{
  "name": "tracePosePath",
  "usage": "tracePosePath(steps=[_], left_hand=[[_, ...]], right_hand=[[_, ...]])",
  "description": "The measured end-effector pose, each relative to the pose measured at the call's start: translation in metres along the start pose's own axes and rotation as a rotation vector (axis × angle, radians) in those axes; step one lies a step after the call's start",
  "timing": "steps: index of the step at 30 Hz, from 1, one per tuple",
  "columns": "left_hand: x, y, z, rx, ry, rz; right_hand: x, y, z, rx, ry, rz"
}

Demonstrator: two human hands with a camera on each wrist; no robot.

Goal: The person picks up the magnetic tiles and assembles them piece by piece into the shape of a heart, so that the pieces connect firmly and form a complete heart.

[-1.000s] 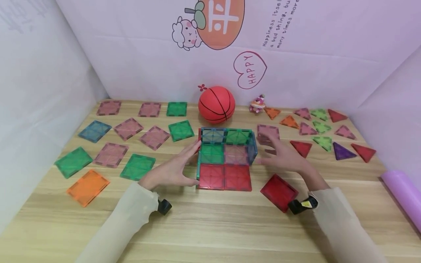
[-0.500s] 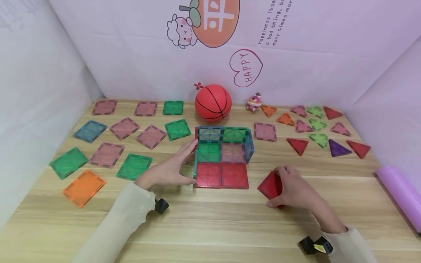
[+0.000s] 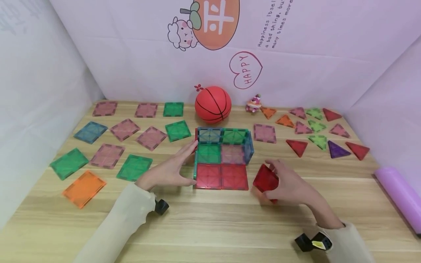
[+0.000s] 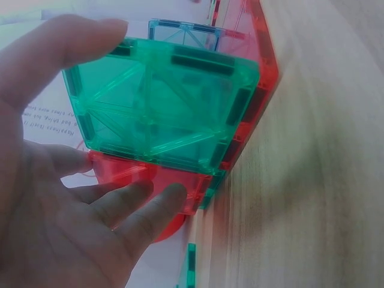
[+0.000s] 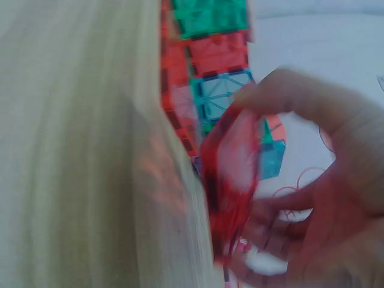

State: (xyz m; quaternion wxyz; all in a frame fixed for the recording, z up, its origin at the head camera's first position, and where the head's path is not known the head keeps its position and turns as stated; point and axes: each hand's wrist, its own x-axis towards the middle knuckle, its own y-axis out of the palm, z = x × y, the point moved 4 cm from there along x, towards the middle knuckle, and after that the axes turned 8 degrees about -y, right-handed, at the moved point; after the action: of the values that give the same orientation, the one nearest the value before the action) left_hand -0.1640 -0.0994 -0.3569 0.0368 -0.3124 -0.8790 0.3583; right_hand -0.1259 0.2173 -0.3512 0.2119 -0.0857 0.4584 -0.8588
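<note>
Red tile (image 3: pixel 265 179) just got tipped up, pinched in the right hand (image 3: pixel 291 186), so it's in play; left hand (image 3: pixel 169 170) rests spread against the box (image 3: pixel 217 157) mid-frame.

A pale wood-grained table (image 3: pixel 210 226) fills the lower half of the frame. Over on the left lie flat pink tiles (image 3: pixel 107 156), green tiles (image 3: pixel 135 167), a blue tile (image 3: pixel 90 132) and an orange tile (image 3: pixel 84 189). Mid-frame sits an open-fronted tile box (image 3: pixel 234 177), with a red ball (image 3: pixel 213 105) and a little figurine (image 3: pixel 253 103) behind. Triangular tiles (image 3: pixel 338 149) scatter toward the upper right; a violet roll (image 3: pixel 398 201) lies along the right edge.
</note>
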Motion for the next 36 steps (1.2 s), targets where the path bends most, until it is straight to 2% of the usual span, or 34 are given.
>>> tracePosePath(steps=[5,9,12,20,24,27,30,33,36], left_hand=[[0.000,0.000,0.001,-0.004,0.002,-0.001],[0.002,0.001,0.001,-0.002,0.006,-0.004],[0.003,0.002,0.002,0.004,0.013,-0.011],[0.003,0.001,0.003,0.013,0.019,-0.017],[0.002,0.002,0.002,0.012,0.021,-0.019],[0.001,0.002,0.002,0.009,0.016,-0.027],[0.000,0.003,0.002,0.007,-0.005,-0.038],[0.000,0.005,0.003,0.010,-0.016,-0.052],[0.001,0.006,0.003,-0.004,-0.003,-0.060]], right_hand=[[0.009,0.001,0.002,0.154,-0.144,-0.101],[0.018,0.008,-0.002,0.304,-0.162,-0.142],[0.022,0.012,-0.003,0.381,-0.164,-0.128],[0.024,0.015,-0.005,0.438,-0.197,-0.057],[0.029,0.007,-0.009,0.538,-0.184,-0.039],[0.044,-0.006,-0.012,0.639,-0.193,-0.098],[0.068,-0.016,-0.013,0.668,-0.184,-0.157],[0.092,-0.017,-0.016,0.674,-0.144,-0.156],[0.107,-0.012,-0.018,0.658,-0.121,-0.135]])
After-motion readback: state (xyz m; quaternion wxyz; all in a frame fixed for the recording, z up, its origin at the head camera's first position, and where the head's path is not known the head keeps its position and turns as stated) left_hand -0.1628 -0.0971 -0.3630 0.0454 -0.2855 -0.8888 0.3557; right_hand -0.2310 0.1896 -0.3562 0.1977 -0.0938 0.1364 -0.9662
